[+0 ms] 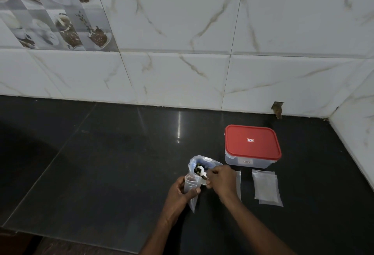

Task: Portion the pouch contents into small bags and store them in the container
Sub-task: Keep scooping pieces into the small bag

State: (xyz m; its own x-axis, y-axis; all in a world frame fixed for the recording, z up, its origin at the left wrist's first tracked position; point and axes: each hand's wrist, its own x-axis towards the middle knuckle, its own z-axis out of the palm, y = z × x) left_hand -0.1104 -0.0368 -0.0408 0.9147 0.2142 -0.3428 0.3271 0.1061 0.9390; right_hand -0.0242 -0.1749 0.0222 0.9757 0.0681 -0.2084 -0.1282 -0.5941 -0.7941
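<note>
Gripping a small bag [190,184], the left hand [178,193] faces the right hand [221,179] pinching a spoon [200,169] at the pouch [210,162].

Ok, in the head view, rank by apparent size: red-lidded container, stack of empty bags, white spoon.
1. red-lidded container
2. stack of empty bags, somewhat smaller
3. white spoon, smallest, though the right hand hides part of it
</note>
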